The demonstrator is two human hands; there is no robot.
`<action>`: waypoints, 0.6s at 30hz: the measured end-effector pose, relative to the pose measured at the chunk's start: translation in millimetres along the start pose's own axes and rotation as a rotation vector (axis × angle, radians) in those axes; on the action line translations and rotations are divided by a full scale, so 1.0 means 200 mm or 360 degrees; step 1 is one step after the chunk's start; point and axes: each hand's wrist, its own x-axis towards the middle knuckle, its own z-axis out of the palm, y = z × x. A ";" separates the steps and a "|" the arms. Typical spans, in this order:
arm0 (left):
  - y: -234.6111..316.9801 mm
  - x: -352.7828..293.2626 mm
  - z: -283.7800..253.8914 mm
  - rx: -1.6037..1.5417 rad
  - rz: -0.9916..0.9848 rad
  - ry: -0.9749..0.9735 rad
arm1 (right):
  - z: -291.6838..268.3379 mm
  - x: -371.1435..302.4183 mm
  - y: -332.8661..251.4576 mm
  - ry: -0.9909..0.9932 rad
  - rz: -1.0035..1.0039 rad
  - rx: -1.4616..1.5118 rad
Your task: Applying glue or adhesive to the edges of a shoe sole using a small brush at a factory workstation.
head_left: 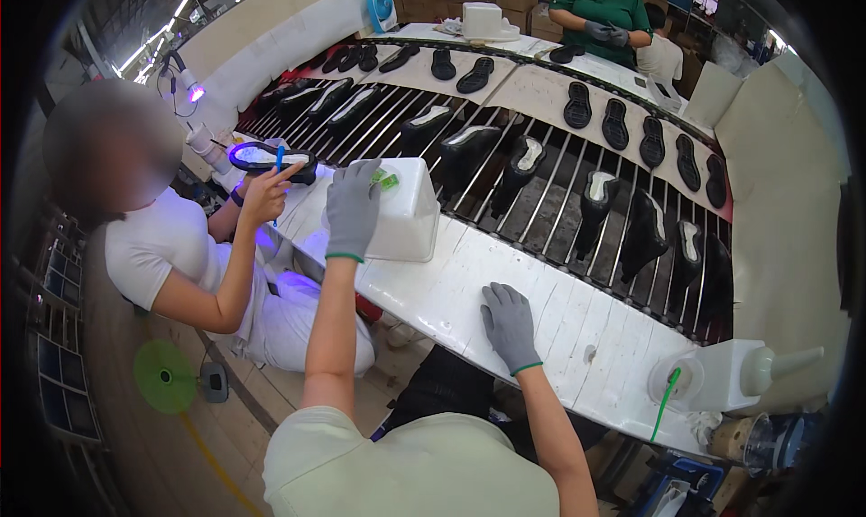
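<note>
My left hand (353, 206), in a grey glove with a green cuff, is raised against the left side of a white plastic box-shaped container (406, 215). Its fingers look stretched out, and their tips are beside a small green-and-clear packet (386, 180) on top. Whether the palm presses on the container is hidden. My right hand (511, 326), gloved alike, lies with fingers extended on the white worktop (550, 336) near its front edge and holds nothing. Beyond the worktop, black shoe uppers with whitish undersides (597, 201) stand on a rack of metal rods (541, 210).
At left, a co-worker's hand (266, 195) holds a blue tool over a shoe (271, 159) under violet light. Black soles (615, 124) line the far board. A white container with a spout (735, 377) and a green-handled brush (667, 400) are at right. Another person in green stands beyond.
</note>
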 end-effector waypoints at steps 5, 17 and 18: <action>-0.14 0.03 0.01 0.0105 -0.0112 -0.0392 | 0.01 -0.02 0.01 0.0005 0.0010 0.0013; -0.28 -0.02 -0.02 -0.0419 -0.0260 -0.0243 | 0.00 -0.03 0.01 0.0010 0.0014 0.0003; -0.28 -0.03 -0.03 -0.0480 -0.0287 -0.0216 | 0.00 -0.03 0.01 0.0011 0.0013 0.0002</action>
